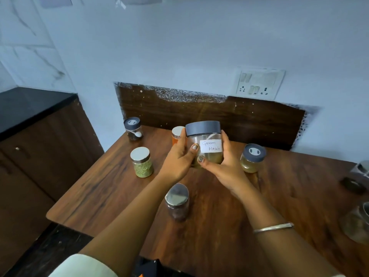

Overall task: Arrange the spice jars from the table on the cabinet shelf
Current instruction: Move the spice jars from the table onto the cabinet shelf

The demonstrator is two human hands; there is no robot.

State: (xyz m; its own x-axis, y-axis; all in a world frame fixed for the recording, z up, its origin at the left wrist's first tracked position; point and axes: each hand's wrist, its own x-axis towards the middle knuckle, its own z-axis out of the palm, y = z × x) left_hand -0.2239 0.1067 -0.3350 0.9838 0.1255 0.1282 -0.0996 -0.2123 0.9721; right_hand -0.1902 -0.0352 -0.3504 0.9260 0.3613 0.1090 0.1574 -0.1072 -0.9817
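Note:
A clear jar with a grey lid and a white label reading "Garam Masala" (207, 144) is held between both hands above the wooden table (103, 188). My left hand (179, 158) grips its left side and my right hand (223, 162) wraps its right side and base. On the table stand a silver-lidded jar of green spice (142, 162), a grey-lidded jar with a white spoon (133, 128), an orange-filled jar (176, 134) partly hidden behind my left hand, a grey-lidded jar of yellowish spice (252, 158), and a silver-lidded dark jar (177, 202) under my forearms.
Blurred glass jars (357, 176) sit at the table's right edge. A dark counter over brown cabinet doors (30, 140) stands to the left. A switch and socket plate (258, 83) is on the wall behind. The table's left front corner is rounded.

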